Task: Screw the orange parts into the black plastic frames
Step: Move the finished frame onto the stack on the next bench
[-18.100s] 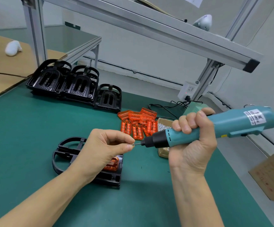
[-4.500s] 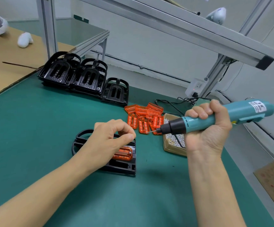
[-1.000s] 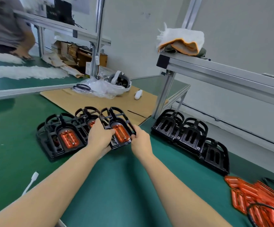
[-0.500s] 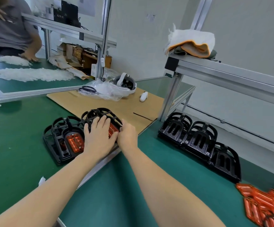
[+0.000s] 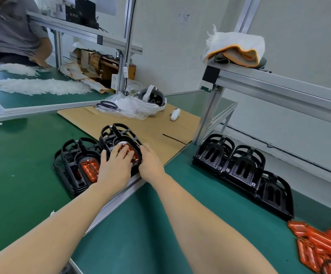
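Observation:
Two stacks of finished black frames with orange inserts stand at the left on the green bench. My left hand (image 5: pixel 115 165) lies flat with straight fingers on the orange insert of the right stack's top frame (image 5: pixel 119 135). My right hand (image 5: pixel 150 162) touches that frame's right edge, its fingers partly hidden. The left stack (image 5: pixel 75 161) shows its orange insert (image 5: pixel 89 169) uncovered. A row of three bare black frames (image 5: pixel 241 167) leans along the back right. Loose orange parts (image 5: pixel 317 248) lie at the lower right.
A cardboard sheet (image 5: pixel 150 125) lies behind the stacks with a white headset (image 5: pixel 151 99) and a white controller (image 5: pixel 175 114) on it. An aluminium post (image 5: pixel 208 115) carries a shelf with a folded cloth (image 5: pixel 236 49). Another person (image 5: pixel 12 30) works at the far left bench.
My left hand has slid forward so its fingers rest on the orange insert of the top frame. The right hand has stayed at the frame's right edge. The camera has shifted slightly.

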